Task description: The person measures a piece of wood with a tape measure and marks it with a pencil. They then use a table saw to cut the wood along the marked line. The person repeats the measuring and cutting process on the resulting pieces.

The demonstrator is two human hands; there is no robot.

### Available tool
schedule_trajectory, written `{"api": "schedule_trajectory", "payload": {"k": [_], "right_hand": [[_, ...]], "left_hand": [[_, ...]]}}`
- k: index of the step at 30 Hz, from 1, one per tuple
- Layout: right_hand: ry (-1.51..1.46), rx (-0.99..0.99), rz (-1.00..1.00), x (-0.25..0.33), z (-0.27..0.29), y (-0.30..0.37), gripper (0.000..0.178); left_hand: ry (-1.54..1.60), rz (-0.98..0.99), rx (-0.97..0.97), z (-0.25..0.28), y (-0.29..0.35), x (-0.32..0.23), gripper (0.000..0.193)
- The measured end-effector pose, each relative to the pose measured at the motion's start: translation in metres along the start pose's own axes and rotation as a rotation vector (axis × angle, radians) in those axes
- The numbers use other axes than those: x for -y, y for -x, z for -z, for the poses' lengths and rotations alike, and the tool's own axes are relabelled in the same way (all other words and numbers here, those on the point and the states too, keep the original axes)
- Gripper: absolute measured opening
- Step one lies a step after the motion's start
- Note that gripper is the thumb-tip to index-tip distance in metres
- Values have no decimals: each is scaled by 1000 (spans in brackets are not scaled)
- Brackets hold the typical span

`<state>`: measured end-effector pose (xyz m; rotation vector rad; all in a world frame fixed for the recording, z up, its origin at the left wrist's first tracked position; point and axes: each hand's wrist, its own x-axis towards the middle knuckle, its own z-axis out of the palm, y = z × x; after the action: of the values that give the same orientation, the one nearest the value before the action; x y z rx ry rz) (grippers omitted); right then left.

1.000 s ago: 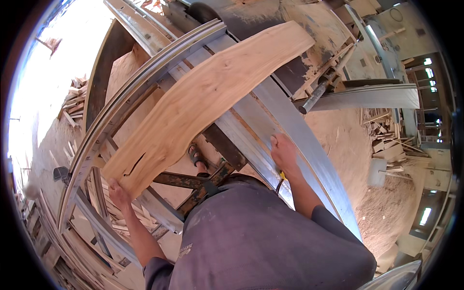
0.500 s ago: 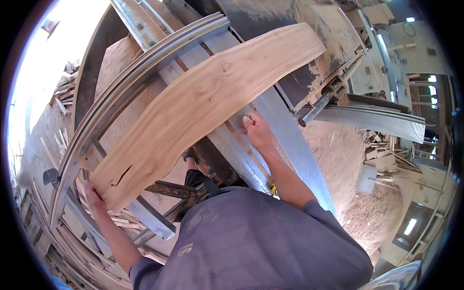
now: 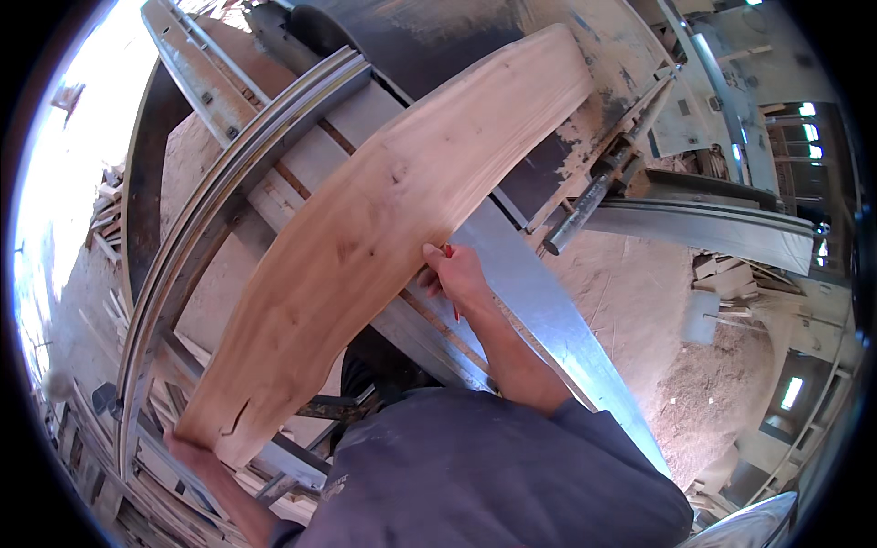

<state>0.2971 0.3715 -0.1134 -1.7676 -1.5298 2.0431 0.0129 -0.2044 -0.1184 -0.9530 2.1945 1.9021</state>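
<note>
Two bare hands stand well apart at one long wooden board (image 3: 365, 219). At the board's lower-left end, the left hand (image 3: 190, 454) is against the corner; its fingers are largely hidden by the wood, so I cannot tell how far they close. The right hand (image 3: 461, 276) is closed on a slim red stick (image 3: 456, 312), perhaps a pencil, with its thumb right at the board's near edge, about midway along. The board is pale with a wavy outline, a few small knots, and a dark crooked crack (image 3: 236, 416) near the left hand. It lies flat and slantwise across a metal bench (image 3: 534, 297) with narrow slots along its length, and its upper-right end is over a dark, scuffed surface (image 3: 411, 41). Left of the board, a metal rail (image 3: 187, 226) bends with the lens. A dark grey shirt (image 3: 493, 466) fills the bottom middle, the right forearm reaching out from its sleeve. To the right of the board, a metal rod (image 3: 585, 212) points down toward the bench, near a broad silver beam (image 3: 703, 228). Farther out, sawdust (image 3: 708, 384) is heaped on the floor (image 3: 603, 292), and scrap wood is piled at the right (image 3: 731, 277) and far left (image 3: 108, 219).
</note>
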Motion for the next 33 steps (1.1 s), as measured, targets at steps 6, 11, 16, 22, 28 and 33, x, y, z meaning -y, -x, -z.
{"api": "schedule_trajectory", "payload": {"k": [6,11,16,22,28,33], "right_hand": [[-266,83,117,-21,43,31,35],[-759,414,230,-25,33,78,53],[-928,380,86,-42,25,97,55],[-921,313,76,-62,28,93,52],[-935,230,-46,-70,36,97,56],[-963,311,-63,-87,48,90,60]], "left_hand": [[39,-609,102,71,44,-2,43],[611,-531,595,107,30,28,48],[669,-560,610,117,16,75,45],[627,-642,525,131,14,103,38],[630,-568,246,123,42,116,33],[554,-590,236,104,45,121,29]]}}
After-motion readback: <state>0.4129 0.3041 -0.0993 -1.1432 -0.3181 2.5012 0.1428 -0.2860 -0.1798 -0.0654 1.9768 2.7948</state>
